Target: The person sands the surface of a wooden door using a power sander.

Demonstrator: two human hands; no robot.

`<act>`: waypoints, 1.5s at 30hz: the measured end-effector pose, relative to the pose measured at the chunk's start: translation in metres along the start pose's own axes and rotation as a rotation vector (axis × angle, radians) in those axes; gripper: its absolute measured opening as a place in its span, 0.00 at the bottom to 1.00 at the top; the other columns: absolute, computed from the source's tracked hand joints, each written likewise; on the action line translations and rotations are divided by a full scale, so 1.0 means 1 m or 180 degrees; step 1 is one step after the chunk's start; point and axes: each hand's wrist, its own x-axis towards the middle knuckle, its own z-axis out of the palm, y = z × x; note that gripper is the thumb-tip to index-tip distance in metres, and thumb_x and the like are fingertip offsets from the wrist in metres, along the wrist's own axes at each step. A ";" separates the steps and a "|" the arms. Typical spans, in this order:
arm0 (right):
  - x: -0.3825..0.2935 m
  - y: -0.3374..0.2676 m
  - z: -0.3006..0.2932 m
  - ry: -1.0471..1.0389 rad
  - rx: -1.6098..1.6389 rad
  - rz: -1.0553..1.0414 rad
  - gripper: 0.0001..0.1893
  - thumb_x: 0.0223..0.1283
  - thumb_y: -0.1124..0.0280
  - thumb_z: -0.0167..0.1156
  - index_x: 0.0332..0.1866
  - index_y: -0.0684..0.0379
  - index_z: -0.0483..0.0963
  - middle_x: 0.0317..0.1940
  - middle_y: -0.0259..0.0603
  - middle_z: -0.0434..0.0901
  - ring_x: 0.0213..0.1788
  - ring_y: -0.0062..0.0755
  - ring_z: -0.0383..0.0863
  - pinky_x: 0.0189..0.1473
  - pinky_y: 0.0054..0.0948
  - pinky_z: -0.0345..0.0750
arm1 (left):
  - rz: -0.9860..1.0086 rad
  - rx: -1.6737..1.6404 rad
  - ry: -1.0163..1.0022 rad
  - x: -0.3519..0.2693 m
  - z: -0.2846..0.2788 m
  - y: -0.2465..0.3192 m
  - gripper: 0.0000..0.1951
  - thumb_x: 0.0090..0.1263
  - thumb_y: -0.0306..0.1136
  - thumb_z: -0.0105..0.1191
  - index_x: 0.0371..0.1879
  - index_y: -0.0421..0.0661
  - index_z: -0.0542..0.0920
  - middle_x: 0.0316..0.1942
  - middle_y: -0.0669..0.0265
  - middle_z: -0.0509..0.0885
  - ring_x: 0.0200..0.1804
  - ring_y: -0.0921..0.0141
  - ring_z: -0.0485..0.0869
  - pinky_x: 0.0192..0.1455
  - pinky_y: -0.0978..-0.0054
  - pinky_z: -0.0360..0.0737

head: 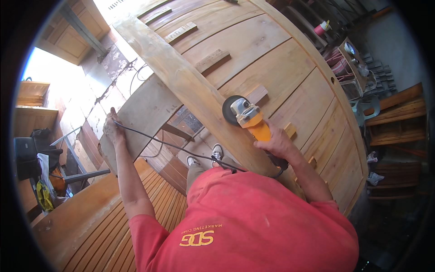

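Note:
In my right hand (pixel 277 141) is a yellow and black angle grinder (pixel 260 127), gripped by its body. Its dark round disc (pixel 231 110) lies over a long thick wooden rail (pixel 204 88) and appears to touch it. The rail runs along the edge of a large wooden plank panel (pixel 272 64). Off to the left, my left hand (pixel 115 128) is at the far edge of a wide greyish board (pixel 146 105). The black power cord (pixel 163 142) passes through this hand and runs back across my body towards the grinder. The fingertips of that hand are partly hidden.
Short wood blocks (pixel 212 61) stand along the panel. A slatted wooden bench (pixel 136 217) is at lower left. Metal legs (pixel 86 175) and bags (pixel 44 197) lie beyond it. Stacked wooden pieces (pixel 396 119) and a teal plastic chair (pixel 363 112) stand at right.

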 end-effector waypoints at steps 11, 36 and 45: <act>-0.007 -0.008 0.013 -0.0315 0.0029 -0.0016 0.43 0.52 0.55 0.76 0.74 0.62 0.71 0.54 0.57 0.89 0.58 0.53 0.90 0.63 0.43 0.84 | 0.0147 0.0047 0.0016 0.002 0.000 -0.002 0.31 0.90 0.55 0.41 0.41 0.39 0.90 0.42 0.42 0.92 0.48 0.43 0.90 0.53 0.46 0.83; 0.005 0.010 -0.018 0.0175 0.0114 0.0068 0.41 0.52 0.55 0.75 0.73 0.58 0.71 0.53 0.55 0.89 0.56 0.51 0.91 0.61 0.43 0.84 | 0.0272 -0.0037 0.0053 0.003 0.001 -0.005 0.33 0.90 0.57 0.40 0.42 0.40 0.91 0.43 0.42 0.92 0.49 0.42 0.90 0.55 0.45 0.83; -0.006 0.003 -0.008 -0.0053 0.0262 0.0028 0.40 0.52 0.56 0.76 0.72 0.60 0.73 0.54 0.53 0.89 0.59 0.48 0.90 0.64 0.40 0.82 | 0.0238 0.0034 0.0014 0.004 0.003 -0.008 0.32 0.90 0.55 0.40 0.41 0.40 0.91 0.42 0.43 0.92 0.49 0.43 0.90 0.54 0.45 0.83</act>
